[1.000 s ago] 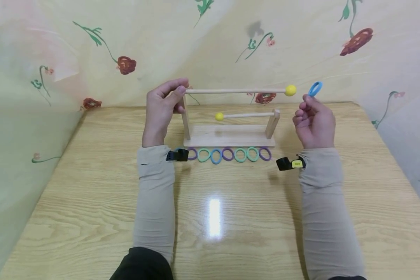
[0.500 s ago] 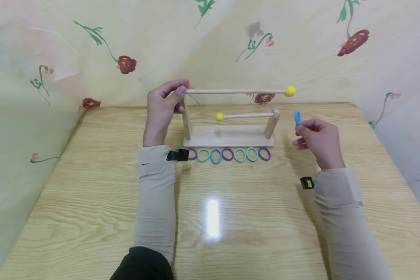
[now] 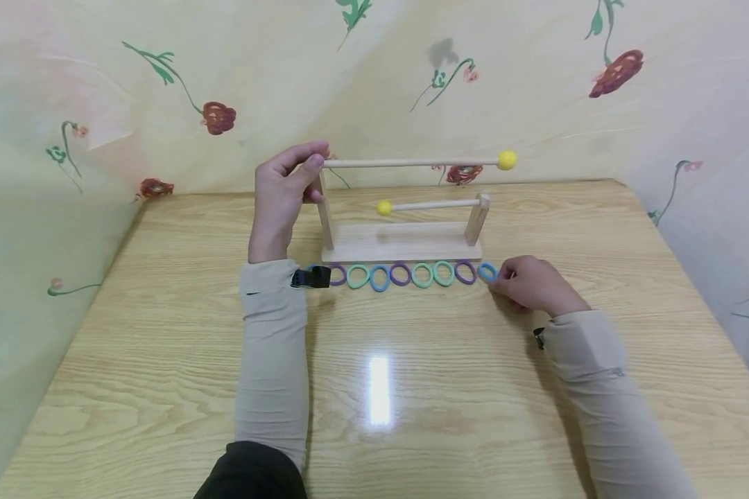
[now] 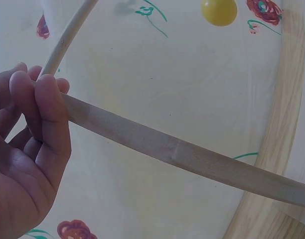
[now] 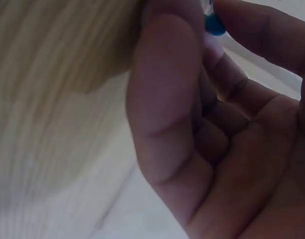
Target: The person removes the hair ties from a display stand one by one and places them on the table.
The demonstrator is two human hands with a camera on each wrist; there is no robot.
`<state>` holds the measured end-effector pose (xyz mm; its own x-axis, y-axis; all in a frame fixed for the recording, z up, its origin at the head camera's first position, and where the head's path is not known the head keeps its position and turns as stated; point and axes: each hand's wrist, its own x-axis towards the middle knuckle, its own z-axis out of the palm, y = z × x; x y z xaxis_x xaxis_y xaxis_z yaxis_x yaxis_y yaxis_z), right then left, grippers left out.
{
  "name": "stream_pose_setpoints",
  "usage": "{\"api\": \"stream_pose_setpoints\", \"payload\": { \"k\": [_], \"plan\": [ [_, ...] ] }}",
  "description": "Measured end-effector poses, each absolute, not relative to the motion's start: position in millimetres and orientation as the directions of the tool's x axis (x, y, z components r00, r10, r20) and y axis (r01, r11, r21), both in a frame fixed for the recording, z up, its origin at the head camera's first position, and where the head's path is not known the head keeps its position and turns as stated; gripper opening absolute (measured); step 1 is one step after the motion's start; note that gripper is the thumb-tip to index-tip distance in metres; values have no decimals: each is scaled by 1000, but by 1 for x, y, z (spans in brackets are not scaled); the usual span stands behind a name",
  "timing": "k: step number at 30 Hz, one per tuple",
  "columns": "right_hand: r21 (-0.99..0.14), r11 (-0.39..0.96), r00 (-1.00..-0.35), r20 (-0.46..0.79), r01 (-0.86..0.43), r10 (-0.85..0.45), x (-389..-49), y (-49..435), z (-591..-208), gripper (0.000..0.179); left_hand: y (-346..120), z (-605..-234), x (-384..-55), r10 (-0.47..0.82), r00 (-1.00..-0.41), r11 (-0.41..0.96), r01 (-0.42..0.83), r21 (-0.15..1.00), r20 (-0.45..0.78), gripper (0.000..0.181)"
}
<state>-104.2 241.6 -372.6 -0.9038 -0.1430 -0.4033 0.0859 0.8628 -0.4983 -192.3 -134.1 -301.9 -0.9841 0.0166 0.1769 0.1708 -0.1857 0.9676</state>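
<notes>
My left hand [image 3: 282, 194] grips the top of the tall left post [image 4: 167, 144] of a wooden stand, where the long upper rod [image 3: 412, 163] with a yellow ball end [image 3: 507, 161] begins. At the right end of a row of rings, my right hand [image 3: 537, 283] pinches a blue ring [image 3: 487, 271] between thumb and fingertips, low at the tabletop. In the right wrist view only a bit of that blue ring [image 5: 215, 25] shows between the fingers. A purple ring [image 3: 465, 272] lies just left of it.
The stand's base [image 3: 399, 242] sits behind the row. A shorter rod [image 3: 437, 206] with a yellow ball [image 3: 383, 208] points left from the short right post [image 3: 478, 219]. Green rings [image 3: 422, 275], purple and blue ones line the base's front. Flowered cloth [image 3: 256, 83] hangs behind the table.
My right hand has come down from beside the upper rod's ball end to the tabletop, bringing the blue ring to the row's right end. The left hand keeps its place on the post.
</notes>
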Motion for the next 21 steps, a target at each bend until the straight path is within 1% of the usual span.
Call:
{"api": "stream_pose_setpoints", "payload": {
  "k": [3,10,21],
  "plan": [
    [-473,877,-905,-403,79,-136,-104,237,-373,27,-134,-302,-192,13,-985,-185,169,968,175,22],
    [-434,896,-905,-411,91,-107,-104,227,-374,27,-134,-302,-193,10,-985,-190,166,968,171,22],
    [-451,888,-885,-446,93,-134,-104,227,-368,28,-133,-301,-193,9,-986,-189,163,968,167,22]
  ]
}}
